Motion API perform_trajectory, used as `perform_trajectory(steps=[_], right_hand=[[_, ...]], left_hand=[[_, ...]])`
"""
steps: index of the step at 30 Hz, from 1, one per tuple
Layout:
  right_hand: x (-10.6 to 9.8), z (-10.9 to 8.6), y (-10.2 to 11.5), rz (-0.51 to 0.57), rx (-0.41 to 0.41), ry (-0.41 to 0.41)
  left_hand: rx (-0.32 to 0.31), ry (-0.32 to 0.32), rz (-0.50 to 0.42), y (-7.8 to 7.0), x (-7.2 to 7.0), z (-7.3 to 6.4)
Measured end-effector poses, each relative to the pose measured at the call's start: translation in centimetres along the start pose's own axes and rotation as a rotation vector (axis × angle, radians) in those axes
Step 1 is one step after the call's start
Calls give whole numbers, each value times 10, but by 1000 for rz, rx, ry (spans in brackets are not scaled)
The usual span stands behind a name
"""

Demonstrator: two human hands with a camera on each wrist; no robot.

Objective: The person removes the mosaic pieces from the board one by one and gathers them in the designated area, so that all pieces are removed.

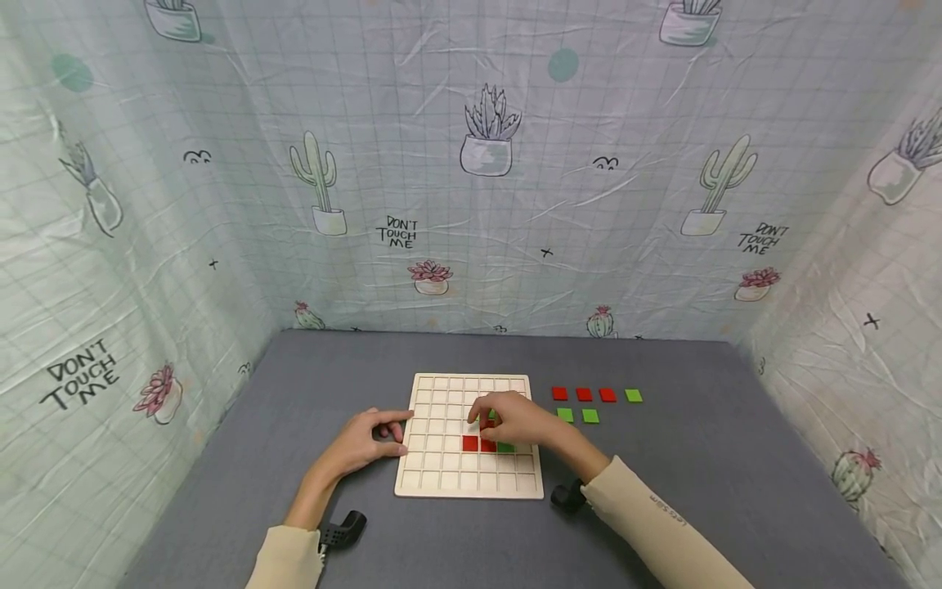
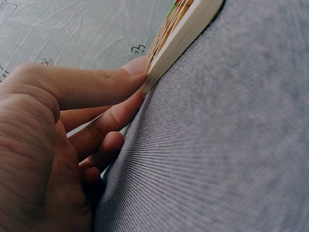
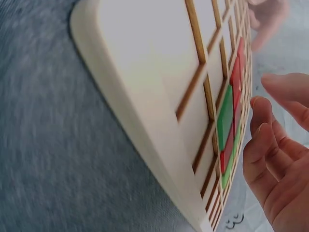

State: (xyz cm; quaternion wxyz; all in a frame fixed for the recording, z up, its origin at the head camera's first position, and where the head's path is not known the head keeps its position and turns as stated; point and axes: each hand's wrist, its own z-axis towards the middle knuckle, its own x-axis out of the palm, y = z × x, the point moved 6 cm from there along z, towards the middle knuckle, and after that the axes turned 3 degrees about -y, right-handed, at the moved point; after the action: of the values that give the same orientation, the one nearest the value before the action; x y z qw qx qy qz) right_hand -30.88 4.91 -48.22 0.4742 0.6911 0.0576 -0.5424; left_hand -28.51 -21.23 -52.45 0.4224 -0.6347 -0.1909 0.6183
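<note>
A pale wooden board [image 1: 434, 483] with a raised grid lies flat on the grey table. Red tiles [image 1: 469, 442] and green tiles [image 1: 505, 447] sit in some squares right of its middle. At the board's left edge, my left hand [image 1: 356, 442] touches the side with thumb and index fingertips set apart; its other fingers bend loosely below. My right hand [image 1: 518, 415] hovers over the filled squares, partly covering them in the head view. A gap shows between its thumb and fingers in the right wrist view, with no tile between them.
Right of the board lie loose tiles: three red ones [image 1: 584, 394] in a row with a green one [image 1: 634, 396], and more green ones [image 1: 590, 416] nearer. Black wrist devices [image 1: 343, 530] hang at both wrists. A patterned cloth [image 1: 471, 245] encloses the table's back and sides.
</note>
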Motion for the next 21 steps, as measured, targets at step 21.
perform_trajectory(steps=[21], right_hand=[[15, 8, 10, -58, 1, 52]], left_hand=[[15, -2, -4, -1, 0, -1]])
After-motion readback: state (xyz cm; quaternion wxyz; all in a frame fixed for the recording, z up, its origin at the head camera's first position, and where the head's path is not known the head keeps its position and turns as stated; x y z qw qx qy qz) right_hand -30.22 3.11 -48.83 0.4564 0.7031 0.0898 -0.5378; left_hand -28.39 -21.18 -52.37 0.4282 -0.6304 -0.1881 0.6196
